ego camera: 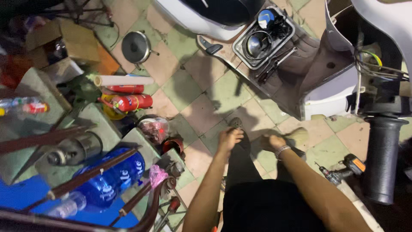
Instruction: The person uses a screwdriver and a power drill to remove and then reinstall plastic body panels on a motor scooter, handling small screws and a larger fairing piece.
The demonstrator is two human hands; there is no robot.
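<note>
Cordless drill [343, 171] lies on the tiled floor [193, 94], just right of your right forearm and untouched. In the head view, your left hand [229, 137] is curled by a dark sandal [235, 123]. Your right hand [274, 141] is half closed near your knee, and I cannot tell if either holds anything. This looks like a pause between steps. Picking up the drill calls for a free right hand.

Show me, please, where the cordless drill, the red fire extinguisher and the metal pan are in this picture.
cordless drill [343, 170]: head view, on its dark body near the orange part.
red fire extinguisher [132, 102]: head view, on the middle of its red cylinder.
metal pan [135, 47]: head view, on its dark inside bottom.
</note>
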